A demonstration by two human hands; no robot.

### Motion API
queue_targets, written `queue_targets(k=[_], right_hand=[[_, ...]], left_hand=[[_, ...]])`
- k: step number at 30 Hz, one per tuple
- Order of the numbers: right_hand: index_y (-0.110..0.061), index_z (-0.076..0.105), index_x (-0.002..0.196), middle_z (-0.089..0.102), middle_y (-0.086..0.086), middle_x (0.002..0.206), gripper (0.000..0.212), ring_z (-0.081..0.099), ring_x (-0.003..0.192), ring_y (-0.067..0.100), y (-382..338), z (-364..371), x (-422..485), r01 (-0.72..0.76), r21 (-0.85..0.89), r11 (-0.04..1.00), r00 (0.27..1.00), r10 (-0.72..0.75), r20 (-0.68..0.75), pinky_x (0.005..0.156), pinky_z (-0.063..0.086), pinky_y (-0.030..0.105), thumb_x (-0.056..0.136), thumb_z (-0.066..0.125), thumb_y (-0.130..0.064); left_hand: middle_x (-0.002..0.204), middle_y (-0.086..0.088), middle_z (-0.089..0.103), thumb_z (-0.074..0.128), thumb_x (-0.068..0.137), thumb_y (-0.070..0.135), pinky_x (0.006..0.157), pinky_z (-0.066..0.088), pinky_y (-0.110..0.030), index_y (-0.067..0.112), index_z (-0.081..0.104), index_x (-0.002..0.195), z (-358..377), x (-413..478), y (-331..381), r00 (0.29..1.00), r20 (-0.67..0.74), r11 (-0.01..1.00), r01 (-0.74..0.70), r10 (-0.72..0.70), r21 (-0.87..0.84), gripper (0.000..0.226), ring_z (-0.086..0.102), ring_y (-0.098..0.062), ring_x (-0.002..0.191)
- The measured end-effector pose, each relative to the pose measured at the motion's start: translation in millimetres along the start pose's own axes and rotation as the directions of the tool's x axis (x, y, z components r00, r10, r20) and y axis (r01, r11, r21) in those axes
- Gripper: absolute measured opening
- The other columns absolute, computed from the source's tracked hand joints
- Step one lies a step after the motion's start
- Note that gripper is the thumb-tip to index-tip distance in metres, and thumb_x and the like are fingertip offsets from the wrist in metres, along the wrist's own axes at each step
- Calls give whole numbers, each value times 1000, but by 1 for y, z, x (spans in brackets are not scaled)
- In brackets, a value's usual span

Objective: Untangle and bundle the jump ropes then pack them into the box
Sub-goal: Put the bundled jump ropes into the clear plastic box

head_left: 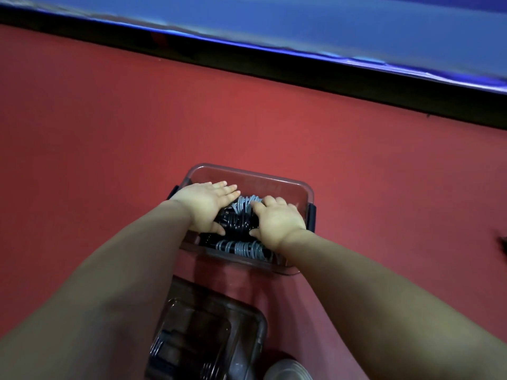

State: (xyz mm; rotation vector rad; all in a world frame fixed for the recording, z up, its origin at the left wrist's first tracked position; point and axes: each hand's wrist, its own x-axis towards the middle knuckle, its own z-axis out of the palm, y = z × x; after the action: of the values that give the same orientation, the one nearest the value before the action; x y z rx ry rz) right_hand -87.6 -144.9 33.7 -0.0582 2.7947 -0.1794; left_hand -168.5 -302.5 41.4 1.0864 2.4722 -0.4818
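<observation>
The clear box sits on the red surface. Inside it, the left hand and right hand press flat on a black-and-grey bundle of jump ropes, each grip wide and clasping nothing. A second bundle lies against the near wall. A lid rests closer in.

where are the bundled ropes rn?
Head view, centre: the jump ropes lie inside the clear box on the red floor, under the left hand and right hand, which rest on them.
</observation>
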Motion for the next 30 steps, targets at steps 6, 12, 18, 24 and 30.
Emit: queue_targets(k=[6, 12, 18, 24, 30], right_hand=[[-27, -18, 147, -16, 4, 157, 89, -22, 142, 30, 16, -43, -37, -130, -99, 987, 991, 129, -18, 115, -5, 51, 90, 41, -61], [-28, -22, 146, -23, 5, 155, 91, -25, 140, 32, 49, -84, -100, -268, -93, 959, 963, 262, -69, 114, -8, 53, 89, 38, -66], [-28, -15, 148, -12, 5, 158, 85, -12, 145, 27, 108, -95, -175, -394, 62, 917, 907, 399, -134, 116, 5, 48, 93, 44, -54], [-28, -9, 150, -4, 5, 159, 84, -3, 146, 26, 202, -70, -258, -548, 214, 809, 812, 576, -97, 115, 12, 46, 92, 48, -50], [-27, -5, 151, 4, 6, 157, 88, 7, 145, 28, 305, -17, -333, -733, 308, 607, 644, 765, 25, 113, 18, 44, 89, 53, -51]], left_hand=[[160, 1, -13, 54, 83, 64, 119, 3, -36, 20, -11, 151, -46, -36, 11, 989, -65, 981, 118, -130, -156, 105, -8, -17, 147], [158, 0, -20, 55, 80, 66, 119, 1, -40, 26, -16, 150, -104, -66, 57, 981, -147, 971, 96, -130, -220, 107, -14, -19, 146], [160, 1, -14, 55, 85, 60, 118, 7, -42, 27, -10, 151, -151, -70, 144, 978, -206, 964, -22, -35, -265, 99, -8, -19, 147], [161, 0, -5, 54, 90, 51, 116, 16, -38, 24, -5, 152, -177, -40, 262, 967, -238, 986, -118, 87, -119, 90, 4, -22, 147], [161, -2, -2, 53, 92, 49, 116, 17, -37, 22, -3, 153, -186, 6, 387, 959, -162, 971, -237, 233, -5, 87, 3, -22, 147]])
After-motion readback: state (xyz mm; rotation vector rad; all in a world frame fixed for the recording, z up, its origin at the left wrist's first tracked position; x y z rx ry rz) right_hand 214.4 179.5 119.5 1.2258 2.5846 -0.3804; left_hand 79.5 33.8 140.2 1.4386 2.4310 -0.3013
